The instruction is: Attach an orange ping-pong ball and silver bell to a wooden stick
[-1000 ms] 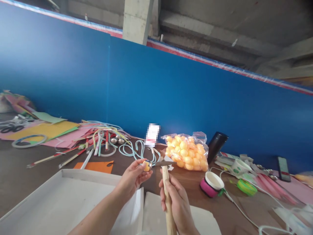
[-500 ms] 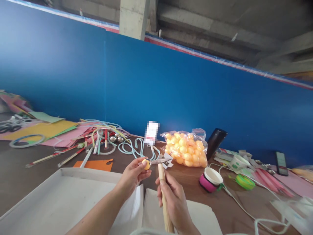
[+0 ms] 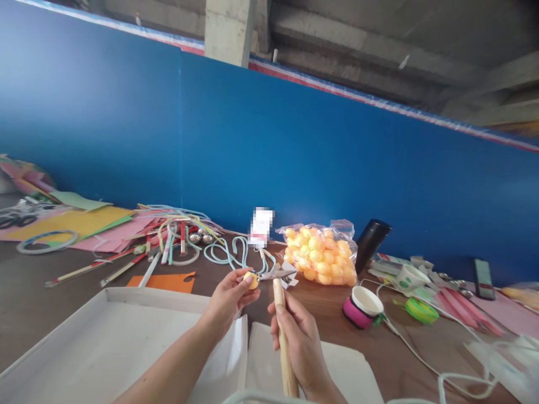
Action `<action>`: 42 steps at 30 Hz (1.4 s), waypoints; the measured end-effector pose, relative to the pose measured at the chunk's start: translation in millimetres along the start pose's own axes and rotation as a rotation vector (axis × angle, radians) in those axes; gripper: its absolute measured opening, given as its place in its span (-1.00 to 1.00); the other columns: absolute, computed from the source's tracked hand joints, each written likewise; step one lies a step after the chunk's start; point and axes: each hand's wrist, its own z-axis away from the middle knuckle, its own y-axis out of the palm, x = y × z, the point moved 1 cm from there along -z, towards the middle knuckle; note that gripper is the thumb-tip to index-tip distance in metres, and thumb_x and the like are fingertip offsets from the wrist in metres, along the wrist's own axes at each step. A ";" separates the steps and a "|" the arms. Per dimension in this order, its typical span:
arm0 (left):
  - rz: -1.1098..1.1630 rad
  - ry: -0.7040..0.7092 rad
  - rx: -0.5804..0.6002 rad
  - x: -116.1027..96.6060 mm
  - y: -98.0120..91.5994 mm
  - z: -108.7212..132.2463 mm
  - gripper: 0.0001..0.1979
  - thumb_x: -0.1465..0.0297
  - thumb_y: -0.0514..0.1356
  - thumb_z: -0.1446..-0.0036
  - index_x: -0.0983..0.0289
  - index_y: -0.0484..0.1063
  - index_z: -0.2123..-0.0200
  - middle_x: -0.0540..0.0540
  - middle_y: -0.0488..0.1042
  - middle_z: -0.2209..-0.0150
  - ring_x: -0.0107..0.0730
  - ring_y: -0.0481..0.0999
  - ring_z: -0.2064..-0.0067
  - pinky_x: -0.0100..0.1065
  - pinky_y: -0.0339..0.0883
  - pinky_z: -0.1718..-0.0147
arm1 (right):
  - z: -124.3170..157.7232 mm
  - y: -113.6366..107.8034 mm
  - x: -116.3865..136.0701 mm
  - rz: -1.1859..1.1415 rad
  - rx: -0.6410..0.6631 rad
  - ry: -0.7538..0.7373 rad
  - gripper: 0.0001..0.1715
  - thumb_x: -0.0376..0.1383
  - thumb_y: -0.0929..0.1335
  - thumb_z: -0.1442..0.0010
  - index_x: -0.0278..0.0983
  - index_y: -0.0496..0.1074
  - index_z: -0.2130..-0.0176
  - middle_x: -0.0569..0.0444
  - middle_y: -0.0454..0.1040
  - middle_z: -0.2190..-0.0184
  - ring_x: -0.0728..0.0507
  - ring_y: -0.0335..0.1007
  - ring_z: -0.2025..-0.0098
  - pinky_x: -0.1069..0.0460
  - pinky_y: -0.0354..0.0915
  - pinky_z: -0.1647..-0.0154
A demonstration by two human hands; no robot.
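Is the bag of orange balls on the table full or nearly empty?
Full: the bag of orange balls bulges, balls piled throughout its clear plastic. Whether its mouth is tied, I cannot tell.

Beyond the right hand [image 3: 297, 336], bare table [image 3: 324, 303] lies open to the bag of balls [image 3: 322, 255]; cords [image 3: 229, 253] clutter leftward.

orange ball [image 3: 252, 280], tan wooden handle [image 3: 283, 336], orange balls in clear bag [image 3: 320, 257], blue wall [image 3: 295, 151], pink-banded white cup [image 3: 362, 308].

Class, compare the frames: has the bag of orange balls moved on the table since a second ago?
No. The bag of orange balls sits just left of the black cup, as before; only the camera shifted.
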 end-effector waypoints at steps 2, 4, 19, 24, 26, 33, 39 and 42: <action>-0.002 0.002 0.004 0.7 0.0 0.0 -0.65 0.33 0.28 0.05 0.29 0.37 0.16 0.07 0.45 0.36 -0.48 0.49 0.38 -0.37 0.41 0.25 | -0.3 0.6 -0.3 -0.002 -0.001 0.000 -0.67 -0.16 0.23 -0.23 -0.29 0.36 0.09 0.08 0.36 0.49 0.03 0.19 0.62 0.14 0.18 0.67; 0.004 -0.003 0.010 1.0 0.3 -0.1 -0.65 0.34 0.29 0.06 0.29 0.38 0.17 0.07 0.45 0.36 -0.48 0.49 0.37 -0.37 0.41 0.25 | -0.4 1.2 -0.3 -0.009 -0.003 0.006 -0.65 -0.16 0.25 -0.22 -0.25 0.33 0.04 0.09 0.36 0.48 0.01 0.20 0.60 0.14 0.18 0.68; 0.063 -0.013 0.005 -4.0 2.7 0.9 -0.68 0.39 0.27 0.04 0.31 0.35 0.17 0.08 0.47 0.33 -0.47 0.51 0.37 -0.39 0.40 0.22 | 6.3 6.1 3.8 0.051 -0.015 -0.031 -0.71 -0.16 0.23 -0.22 -0.32 0.37 0.20 0.15 0.31 0.60 0.03 0.20 0.65 0.15 0.18 0.67; 0.044 0.005 0.009 -1.5 2.2 -0.5 -0.69 0.38 0.26 0.02 0.31 0.35 0.17 0.08 0.46 0.32 -0.49 0.49 0.35 -0.36 0.40 0.21 | 6.3 7.5 2.8 0.087 -0.029 -0.054 -0.70 -0.18 0.23 -0.23 -0.29 0.34 0.12 0.13 0.36 0.52 0.02 0.23 0.63 0.14 0.22 0.64; 0.036 0.010 0.016 -1.3 2.3 -0.4 -0.68 0.37 0.26 0.02 0.31 0.35 0.16 0.08 0.45 0.32 -0.49 0.49 0.34 -0.35 0.40 0.20 | 6.3 7.1 4.1 0.076 -0.047 -0.063 -0.69 -0.18 0.23 -0.23 -0.28 0.33 0.09 0.12 0.37 0.51 0.02 0.23 0.63 0.14 0.22 0.64; 0.004 0.020 -0.031 -1.6 2.5 -1.0 -0.66 0.35 0.29 0.07 0.31 0.35 0.19 0.06 0.44 0.34 -0.51 0.49 0.37 -0.40 0.41 0.26 | 4.1 8.0 0.3 0.058 -0.040 -0.048 -0.66 -0.19 0.24 -0.22 -0.29 0.32 0.05 0.10 0.38 0.48 0.03 0.24 0.63 0.16 0.22 0.66; -0.049 0.023 -0.039 -1.4 2.1 -1.3 -0.64 0.32 0.29 0.06 0.30 0.35 0.17 0.07 0.45 0.35 -0.47 0.50 0.39 -0.41 0.42 0.30 | 4.4 8.9 -0.7 0.053 -0.049 -0.040 -0.66 -0.19 0.26 -0.20 -0.29 0.34 0.06 0.06 0.40 0.43 0.03 0.24 0.62 0.16 0.23 0.68; -0.066 0.023 -0.050 -0.8 1.6 -0.5 -0.62 0.32 0.29 0.07 0.29 0.34 0.16 0.07 0.44 0.34 -0.45 0.51 0.38 -0.41 0.42 0.30 | 4.0 8.4 -0.6 0.041 -0.067 -0.046 -0.65 -0.19 0.25 -0.20 -0.29 0.34 0.05 0.06 0.40 0.42 0.04 0.23 0.63 0.15 0.23 0.67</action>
